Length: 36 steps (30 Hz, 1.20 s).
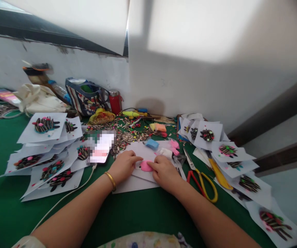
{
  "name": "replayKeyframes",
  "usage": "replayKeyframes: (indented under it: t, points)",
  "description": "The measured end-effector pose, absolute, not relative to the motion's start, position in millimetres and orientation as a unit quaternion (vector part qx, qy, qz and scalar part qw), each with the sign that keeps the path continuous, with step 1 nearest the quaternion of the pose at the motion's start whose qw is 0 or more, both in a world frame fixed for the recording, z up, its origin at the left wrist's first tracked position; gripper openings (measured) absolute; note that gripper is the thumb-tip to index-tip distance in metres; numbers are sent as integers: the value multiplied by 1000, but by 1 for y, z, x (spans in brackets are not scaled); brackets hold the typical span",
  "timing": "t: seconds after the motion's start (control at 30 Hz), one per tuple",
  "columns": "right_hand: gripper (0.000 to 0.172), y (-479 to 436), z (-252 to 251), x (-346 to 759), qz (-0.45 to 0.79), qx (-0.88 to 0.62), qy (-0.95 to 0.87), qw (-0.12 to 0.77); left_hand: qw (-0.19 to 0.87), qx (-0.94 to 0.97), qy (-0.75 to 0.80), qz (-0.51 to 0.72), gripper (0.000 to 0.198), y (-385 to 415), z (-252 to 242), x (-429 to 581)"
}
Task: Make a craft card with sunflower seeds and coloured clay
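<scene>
A flattened oval of pink modelling clay [146,166] lies on white paper [135,186] in front of me, a small dark spot at its left end. My right hand [166,173] is closed, its index fingertip pressed on the clay's right side. From the other side, the index finger of my left hand [124,167] points at the clay's upper left edge; its other fingers are curled. Whether that fingertip touches the clay I cannot tell. Just beyond lie a blue clay packet [152,143], white clay [166,153] and more pink clay [174,144].
Scissors [200,177] with red and yellow handles lie right of my right hand. A charging phone [102,148] is at left. Papers with seed-and-clay figures [46,124] flank both sides. Loose sunflower seeds [124,136], a red flask [115,103] and a striped bag [85,98] stand behind.
</scene>
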State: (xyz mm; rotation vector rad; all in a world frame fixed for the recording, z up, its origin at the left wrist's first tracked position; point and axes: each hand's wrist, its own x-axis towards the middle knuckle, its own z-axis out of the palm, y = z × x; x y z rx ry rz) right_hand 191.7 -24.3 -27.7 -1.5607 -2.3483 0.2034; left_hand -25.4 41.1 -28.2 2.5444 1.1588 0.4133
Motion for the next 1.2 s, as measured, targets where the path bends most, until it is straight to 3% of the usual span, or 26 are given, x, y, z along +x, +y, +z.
replayKeyframes:
  t: [0.4,0.6,0.9,1.2]
  points:
    - [30,-24,-23,199,89,-547,-807,206,166,882,412,156,35,42,-30,-26]
    - [10,-23,-23,200,94,-624,-766,124,194,848,453,194,29,42,-27,-26]
    - [10,-24,-21,200,99,-619,-773,97,188,848,459,188,27,44,-16,-21]
    - [14,-22,-21,201,104,-618,-774,83,55,950,290,102,44,-4,-23,-8]
